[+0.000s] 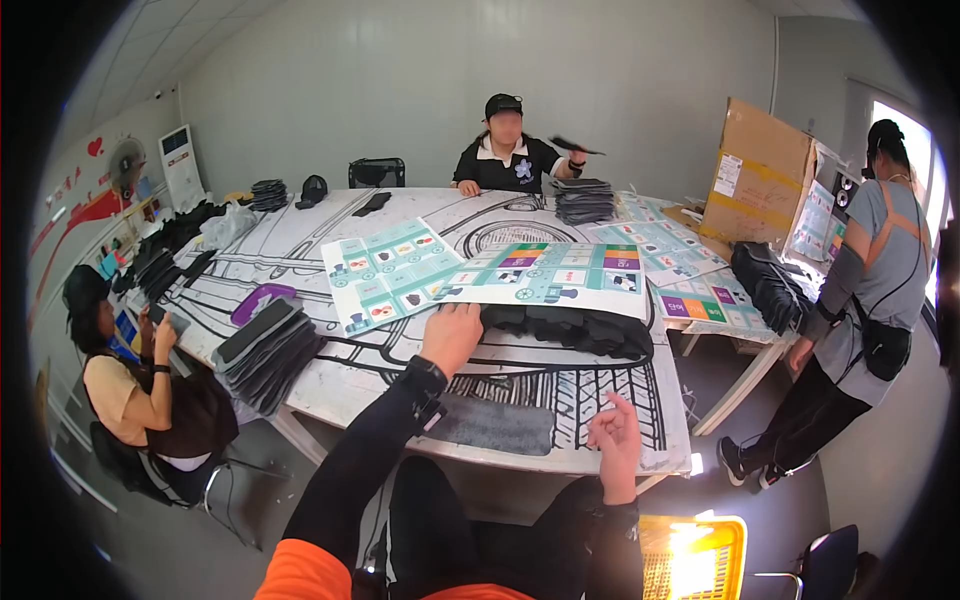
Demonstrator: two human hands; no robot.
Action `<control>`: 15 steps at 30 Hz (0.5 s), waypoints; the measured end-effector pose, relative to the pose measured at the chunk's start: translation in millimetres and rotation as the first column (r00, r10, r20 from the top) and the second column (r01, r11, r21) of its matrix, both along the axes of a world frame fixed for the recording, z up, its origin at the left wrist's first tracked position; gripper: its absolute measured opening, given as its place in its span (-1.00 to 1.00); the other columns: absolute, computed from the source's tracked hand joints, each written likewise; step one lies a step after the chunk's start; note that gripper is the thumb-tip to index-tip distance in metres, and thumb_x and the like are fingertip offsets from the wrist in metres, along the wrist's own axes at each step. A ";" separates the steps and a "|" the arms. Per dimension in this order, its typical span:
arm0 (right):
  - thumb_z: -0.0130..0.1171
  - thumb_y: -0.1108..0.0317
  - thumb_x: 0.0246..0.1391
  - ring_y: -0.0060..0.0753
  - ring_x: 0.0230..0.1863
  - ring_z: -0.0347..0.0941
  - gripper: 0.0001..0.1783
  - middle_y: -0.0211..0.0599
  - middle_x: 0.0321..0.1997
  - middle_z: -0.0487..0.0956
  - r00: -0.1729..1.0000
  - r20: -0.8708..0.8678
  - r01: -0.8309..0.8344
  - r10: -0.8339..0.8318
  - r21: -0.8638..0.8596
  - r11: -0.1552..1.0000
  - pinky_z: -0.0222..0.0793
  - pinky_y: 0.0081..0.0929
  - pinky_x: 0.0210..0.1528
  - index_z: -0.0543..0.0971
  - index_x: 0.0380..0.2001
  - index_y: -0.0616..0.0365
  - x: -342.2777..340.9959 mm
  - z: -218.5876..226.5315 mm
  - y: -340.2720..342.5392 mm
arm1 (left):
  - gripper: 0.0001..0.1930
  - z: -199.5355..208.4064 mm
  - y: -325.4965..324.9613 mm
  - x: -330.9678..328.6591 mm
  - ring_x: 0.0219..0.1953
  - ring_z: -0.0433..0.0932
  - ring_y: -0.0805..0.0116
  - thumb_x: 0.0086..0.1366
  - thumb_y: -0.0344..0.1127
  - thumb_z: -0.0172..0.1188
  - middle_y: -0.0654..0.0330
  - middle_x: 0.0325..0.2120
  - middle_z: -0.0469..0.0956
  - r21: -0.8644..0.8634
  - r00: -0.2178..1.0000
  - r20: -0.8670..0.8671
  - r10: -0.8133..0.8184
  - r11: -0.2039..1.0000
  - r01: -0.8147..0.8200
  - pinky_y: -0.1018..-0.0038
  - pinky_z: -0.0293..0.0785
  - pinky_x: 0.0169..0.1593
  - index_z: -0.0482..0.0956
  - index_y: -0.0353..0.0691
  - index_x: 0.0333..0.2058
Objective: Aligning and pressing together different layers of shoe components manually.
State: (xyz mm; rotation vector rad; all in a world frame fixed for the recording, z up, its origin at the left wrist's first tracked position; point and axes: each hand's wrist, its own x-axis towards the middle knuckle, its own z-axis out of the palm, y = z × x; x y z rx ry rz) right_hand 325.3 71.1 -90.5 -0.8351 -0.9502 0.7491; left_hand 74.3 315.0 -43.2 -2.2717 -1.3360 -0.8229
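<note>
My left hand (453, 340) is closed at the near edge of a printed sheet (560, 276) with teal, purple and orange blocks. Its fingertips are hidden, so what it grips there cannot be made out. Beside it, partly under that sheet, lies a pile of black fabric pieces (570, 333). Closer to me, a dark grey rectangular fabric piece (497, 424) rests flat on the table (400, 372). My right hand (617, 440) hovers over the table's front edge, holding nothing, its fingers loosely bent and apart. A second printed sheet (385, 270) adjoins the first on the left.
Left stands a tall stack of dark pieces (265, 355) by a purple tray (262, 300). A seated person (140, 390) is at left, another (508, 160) across the table holds a black piece. At right are a standing person (870, 280), cardboard (755, 180), and a yellow crate (738, 560).
</note>
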 end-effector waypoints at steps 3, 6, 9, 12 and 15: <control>0.13 0.68 0.20 -0.60 -0.34 0.45 -0.25 -0.29 -0.10 0.68 0.991 0.137 -0.015 0.007 0.054 0.998 0.42 -0.61 -0.16 0.28 0.48 0.28 -13.0 13.7 -26.6 | -0.92 41.9 -52.0 -3.3 -0.40 0.58 0.12 0.22 -0.35 0.27 0.18 -0.48 0.57 0.347 0.979 0.148 -0.143 0.934 0.084 0.20 0.53 -0.32 0.55 -0.15 -0.36; 0.16 0.70 0.24 -0.43 -0.05 0.64 -0.23 -0.10 0.14 0.67 0.910 0.284 -0.283 0.302 -0.107 0.953 0.51 -0.52 0.00 0.23 0.51 0.30 -43.4 85.8 -76.4 | -0.91 60.5 -88.9 -20.7 -0.38 0.61 0.00 0.30 -0.41 0.26 0.06 -0.44 0.61 0.397 0.876 0.413 -0.250 0.915 0.074 0.17 0.51 -0.31 0.62 -0.22 -0.23; 0.12 0.70 0.28 0.03 0.19 0.65 -0.34 0.16 0.31 0.57 0.663 0.070 -0.722 0.746 -0.206 0.661 0.58 -0.18 0.23 0.35 0.44 0.29 -71.3 138.1 -111.1 | -0.89 61.4 -127.4 -49.1 -0.44 0.62 -0.09 0.42 -0.45 0.16 -0.03 -0.42 0.63 0.311 0.704 0.663 -0.255 0.949 0.052 0.22 0.53 -0.32 0.61 -0.28 -0.13; 0.14 0.67 0.29 -0.02 0.05 0.70 -0.75 0.04 0.06 0.69 0.270 0.475 -0.899 0.837 -0.187 0.396 0.62 -0.24 0.08 0.66 -0.02 0.25 -66.8 160.5 -117.4 | -0.86 55.0 -152.1 -62.8 -0.50 0.60 0.40 0.53 -0.45 0.07 0.13 -0.44 0.61 0.183 0.471 0.847 -0.247 0.967 0.177 0.43 0.50 -0.43 0.56 -0.33 -0.04; 0.36 0.16 0.31 -0.22 -0.39 0.62 -0.20 -0.14 -0.20 0.66 0.453 0.287 -0.878 0.844 -0.023 0.479 0.58 -0.39 -0.27 0.34 0.47 0.28 -99.4 156.6 -144.5 | -0.85 56.9 -174.2 -85.3 -0.48 0.56 0.57 0.59 -0.46 -0.01 0.21 -0.39 0.60 0.228 0.338 0.890 -0.305 0.941 0.249 0.57 0.46 -0.47 0.52 -0.34 -0.02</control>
